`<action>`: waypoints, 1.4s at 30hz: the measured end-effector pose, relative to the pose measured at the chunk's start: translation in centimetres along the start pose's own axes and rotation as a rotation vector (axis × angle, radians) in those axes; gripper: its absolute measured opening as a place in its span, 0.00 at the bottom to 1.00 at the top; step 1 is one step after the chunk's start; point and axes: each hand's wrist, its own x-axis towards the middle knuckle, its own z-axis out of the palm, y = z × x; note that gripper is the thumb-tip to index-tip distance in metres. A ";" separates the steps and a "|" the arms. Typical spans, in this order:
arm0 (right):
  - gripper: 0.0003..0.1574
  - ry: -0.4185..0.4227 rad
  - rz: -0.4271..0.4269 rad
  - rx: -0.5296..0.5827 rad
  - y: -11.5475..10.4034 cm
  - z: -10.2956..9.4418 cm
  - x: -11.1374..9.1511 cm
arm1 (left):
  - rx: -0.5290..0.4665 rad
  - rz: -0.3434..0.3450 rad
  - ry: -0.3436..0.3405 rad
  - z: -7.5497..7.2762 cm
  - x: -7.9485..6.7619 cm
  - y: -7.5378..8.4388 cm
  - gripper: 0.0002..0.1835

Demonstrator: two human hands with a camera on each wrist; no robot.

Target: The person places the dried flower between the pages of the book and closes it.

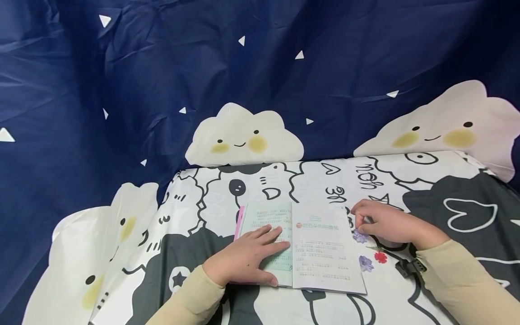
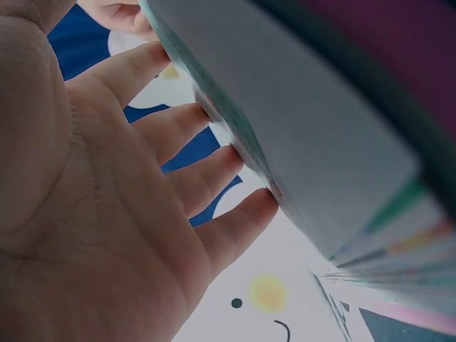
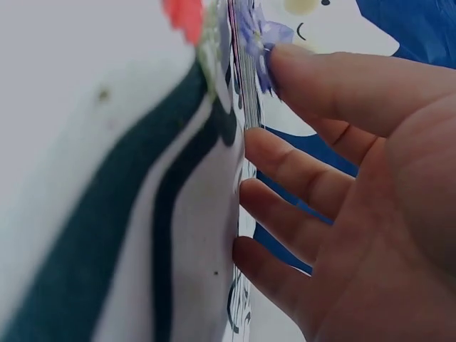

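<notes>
An open book [image 1: 321, 266] with printed text lies on the patterned cloth, its left page pale green and its right page white. My left hand [image 1: 253, 257] rests flat on the left page with fingers spread; in the left wrist view its fingertips [image 2: 256, 203] touch the paper. By the book's right edge, my right hand [image 1: 383, 221] pinches a purple flower [image 1: 359, 235] at the thumb tip. The right wrist view shows this flower [image 3: 260, 35] against the thumb, the index fingertip hidden behind it. The other right fingers [image 3: 271, 189] reach down to the surface.
A red flower [image 1: 380, 257] and another purple flower [image 1: 365, 263] lie on the cloth right of the book. Black-and-white drawings cover the cloth [image 1: 308, 180]. Behind hangs a dark blue curtain [image 1: 260, 76] with white triangles and smiling clouds.
</notes>
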 end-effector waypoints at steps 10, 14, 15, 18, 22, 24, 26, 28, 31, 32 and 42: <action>0.15 0.061 0.017 0.015 -0.7 0.0 0.5 | 0.011 0.011 0.003 -0.3 0.2 -0.1 0.45; 0.16 0.087 0.010 0.040 -1.7 0.2 1.2 | 0.017 0.013 0.003 -0.3 0.2 -0.2 0.45; 0.15 0.087 0.009 0.049 -1.9 0.2 1.3 | 0.018 0.013 0.002 -0.3 0.2 -0.2 0.45; 0.14 0.067 0.016 0.088 -2.5 0.4 1.8 | 0.016 0.012 0.000 -0.3 0.2 -0.1 0.45; 0.11 0.021 0.034 0.138 -3.1 0.7 2.3 | 0.003 0.010 -0.008 -0.3 0.3 -0.1 0.45; 0.11 -0.002 0.028 0.154 -3.5 0.8 2.6 | -0.002 0.009 -0.014 -0.3 0.3 0.0 0.45; 0.10 -0.024 0.005 0.171 -4.0 0.9 2.9 | -0.004 0.008 -0.019 -0.3 0.2 0.1 0.45; 0.09 -0.052 -0.031 0.189 -4.6 1.0 3.3 | -0.005 0.008 -0.022 -0.4 0.2 0.1 0.45; 0.09 -0.089 -0.088 0.186 -5.2 1.3 4.0 | -0.001 0.010 -0.020 -0.5 0.2 0.2 0.44; 0.09 -0.098 -0.105 0.182 -5.4 1.5 4.3 | -0.002 0.009 -0.020 -0.5 0.2 0.1 0.44; 0.13 -0.129 -0.078 0.052 -6.3 3.3 6.7 | 0.026 0.024 0.004 -0.1 0.1 0.0 0.44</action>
